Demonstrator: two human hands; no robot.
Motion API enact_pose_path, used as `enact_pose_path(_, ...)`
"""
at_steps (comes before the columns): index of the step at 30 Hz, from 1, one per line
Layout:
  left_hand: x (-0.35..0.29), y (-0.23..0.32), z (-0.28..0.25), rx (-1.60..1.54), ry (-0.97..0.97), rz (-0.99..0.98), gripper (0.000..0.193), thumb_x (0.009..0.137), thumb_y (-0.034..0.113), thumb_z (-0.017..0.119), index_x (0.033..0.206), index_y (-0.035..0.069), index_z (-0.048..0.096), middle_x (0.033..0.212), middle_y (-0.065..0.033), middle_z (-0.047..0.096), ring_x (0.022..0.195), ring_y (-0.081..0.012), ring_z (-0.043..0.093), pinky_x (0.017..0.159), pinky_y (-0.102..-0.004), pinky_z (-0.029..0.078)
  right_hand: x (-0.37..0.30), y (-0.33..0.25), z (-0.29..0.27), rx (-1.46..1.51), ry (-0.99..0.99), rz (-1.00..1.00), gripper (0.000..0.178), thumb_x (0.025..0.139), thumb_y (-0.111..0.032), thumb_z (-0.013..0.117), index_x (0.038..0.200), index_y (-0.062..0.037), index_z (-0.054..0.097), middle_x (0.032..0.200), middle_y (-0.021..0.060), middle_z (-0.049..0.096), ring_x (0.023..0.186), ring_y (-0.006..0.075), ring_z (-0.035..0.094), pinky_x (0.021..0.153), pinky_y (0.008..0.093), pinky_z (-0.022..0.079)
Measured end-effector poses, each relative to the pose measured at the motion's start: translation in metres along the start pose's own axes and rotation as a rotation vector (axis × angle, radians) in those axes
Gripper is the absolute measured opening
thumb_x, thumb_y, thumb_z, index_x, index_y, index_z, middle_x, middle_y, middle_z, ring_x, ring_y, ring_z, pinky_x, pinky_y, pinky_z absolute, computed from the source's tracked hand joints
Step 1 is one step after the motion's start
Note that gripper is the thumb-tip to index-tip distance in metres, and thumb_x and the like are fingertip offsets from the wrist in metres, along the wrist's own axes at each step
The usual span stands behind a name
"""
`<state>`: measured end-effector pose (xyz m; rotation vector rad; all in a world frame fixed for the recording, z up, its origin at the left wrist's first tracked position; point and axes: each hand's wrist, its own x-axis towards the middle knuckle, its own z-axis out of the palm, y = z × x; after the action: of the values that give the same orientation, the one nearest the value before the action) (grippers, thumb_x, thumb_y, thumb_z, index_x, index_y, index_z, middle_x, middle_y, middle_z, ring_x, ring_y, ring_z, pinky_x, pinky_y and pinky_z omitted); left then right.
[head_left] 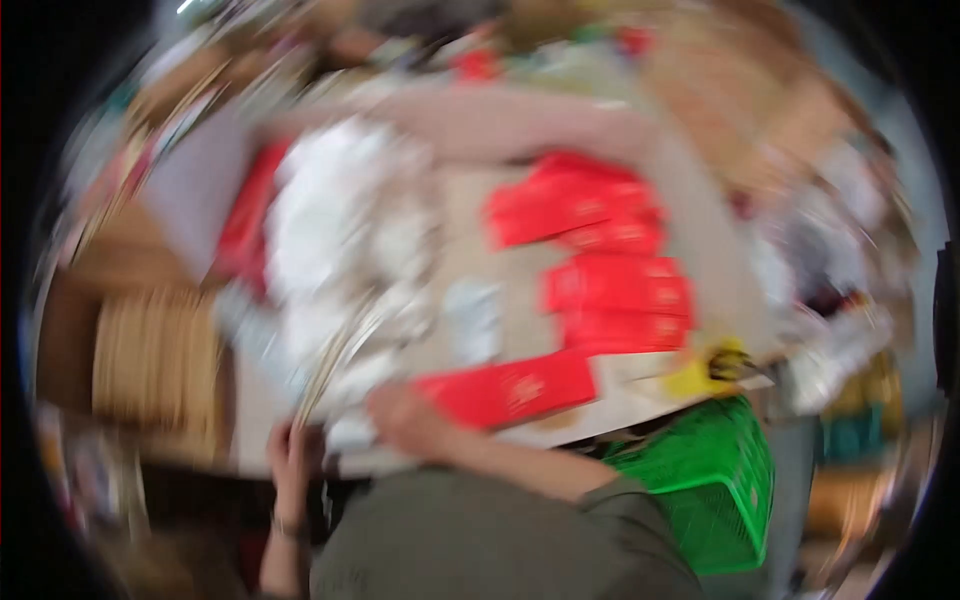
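The whole picture is smeared by motion. At the table's near left edge my left hand [291, 452] is closed round the lower end of a thin, flat bundle with pale and brown edges [338, 358], which tilts up and to the right. My right hand [408, 422] looks curled, its fingers blurred, beside the left end of a long red packet [520, 390]. Whether it grips that packet or something small under the fingers is hidden. Past the bundle lies a heap of white, soft-looking pieces [335, 215]. A small pale blue-white packet [474, 318] rests right of the heap.
Red packets [625, 300] lie in overlapping piles at the table's right. A pinkish roll [520, 122] runs along the back. On the left stands a carton of stacked brown pieces [155, 370]. A green crate [715, 490] sits below the right edge, near a yellow-and-black item [712, 370].
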<state>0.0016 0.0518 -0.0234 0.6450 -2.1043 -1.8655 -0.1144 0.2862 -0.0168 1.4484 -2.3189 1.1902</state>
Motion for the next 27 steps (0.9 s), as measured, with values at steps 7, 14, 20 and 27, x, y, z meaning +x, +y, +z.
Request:
enact_pose_path(7,-0.016,0.044,-0.079,0.182,-0.248,-0.064,0.008,0.093,0.008,0.067,0.095,0.004,0.060,0.082,0.0041,0.058,0.076,-0.0036,0.051,0.068,-0.0194,0.042,-0.002,-0.017,-0.073,0.004,-0.226,0.076,0.031,0.076,-0.020,0.080,0.088,-0.0020,0.059,0.128,0.0202,0.056,0.123,0.0394,0.051,0.103,0.0492,0.043)
enact_pose_path(14,0.008,0.042,-0.027,0.376,-0.396,0.164,0.011,0.088,0.009,0.071,0.091,0.001,0.065,0.076,-0.0060,0.062,0.070,-0.0166,0.061,0.067,-0.0293,0.049,-0.004,-0.021,-0.066,-0.114,-0.339,0.032,0.037,0.074,-0.024,0.080,0.092,-0.0003,0.059,0.133,0.0230,0.054,0.124,0.0417,0.050,0.105,0.0505,0.041)
enact_pose_path(20,-0.002,0.041,0.036,0.583,-0.144,0.418,0.017,0.079,0.000,0.073,0.094,0.002,0.067,0.097,-0.0100,0.061,0.088,-0.0244,0.064,0.076,-0.0329,0.054,-0.007,-0.016,-0.039,-0.192,-0.310,0.047,0.043,0.069,-0.025,0.077,0.101,0.0002,0.061,0.129,0.0272,0.055,0.121,0.0415,0.053,0.103,0.0510,0.041)
enact_pose_path(27,-0.001,0.040,0.072,0.253,-0.433,0.121,0.030,0.091,0.000,0.064,0.120,-0.003,0.058,0.116,-0.0127,0.065,0.107,-0.0180,0.063,0.092,-0.0311,0.051,-0.004,-0.004,0.002,-0.029,-0.050,0.035,0.021,0.070,-0.017,0.065,0.083,-0.0021,0.060,0.098,0.0193,0.060,0.095,0.0356,0.058,0.082,0.0452,0.049)
